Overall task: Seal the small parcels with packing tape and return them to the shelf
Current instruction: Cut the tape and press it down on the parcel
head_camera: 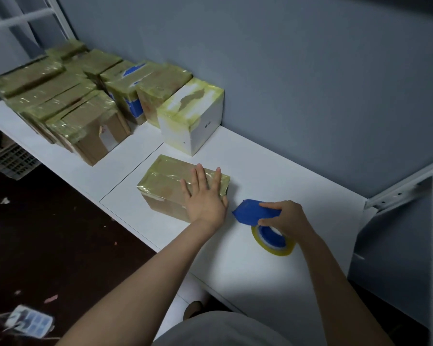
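Observation:
A small brown cardboard parcel [165, 186], wrapped in glossy yellowish tape, lies on the white shelf surface [248, 265]. My left hand [204, 196] rests flat on its right end with the fingers straight and spread. Just right of the parcel, my right hand [285, 217] grips a blue tape dispenser [251, 211]. Its roll of yellowish packing tape [273, 242] touches the shelf surface below my fingers.
Several taped parcels [68, 103] stand packed together at the back left of the shelf, with a white taped box [191, 118] at their right end against the grey wall. A white metal shelf bracket [405, 191] juts in at right. A dark floor with scraps lies left.

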